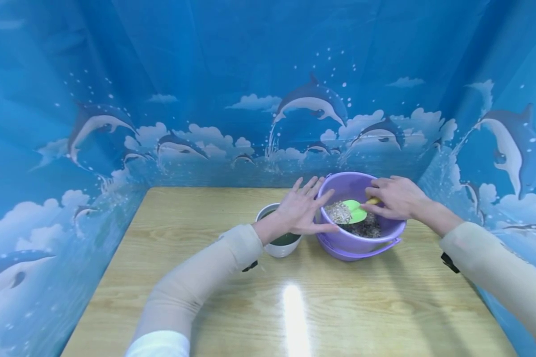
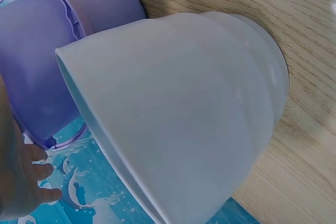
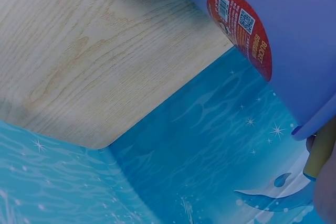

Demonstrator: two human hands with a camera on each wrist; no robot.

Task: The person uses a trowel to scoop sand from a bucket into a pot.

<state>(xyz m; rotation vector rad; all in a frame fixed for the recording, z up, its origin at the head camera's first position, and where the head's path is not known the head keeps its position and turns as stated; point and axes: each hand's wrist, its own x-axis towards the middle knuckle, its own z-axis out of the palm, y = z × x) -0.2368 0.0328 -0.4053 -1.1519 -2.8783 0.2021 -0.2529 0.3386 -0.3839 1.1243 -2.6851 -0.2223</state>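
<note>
In the head view my right hand (image 1: 396, 197) grips the yellow handle of a small garden trowel (image 1: 356, 213) over the purple bucket (image 1: 355, 244). Pale grainy soil mix (image 1: 338, 212) lies at the tip of its green blade, and darker mix sits in the bucket. My left hand (image 1: 300, 208) is spread at the bucket's left rim, fingers extended; exact contact is hard to tell. Beneath that wrist stands a white flowerpot (image 1: 280, 249) with a dark green inside, partly covered by the forearm. The pot (image 2: 178, 108) fills the left wrist view, upright beside the bucket.
A wooden table (image 1: 196, 238) carries the pot and bucket, both near its back edge. Blue dolphin-print curtains (image 1: 214, 89) hang behind and at both sides. The bucket's handle (image 1: 375, 252) hangs down at its front. A red label (image 3: 244, 35) is stuck on the bucket's side.
</note>
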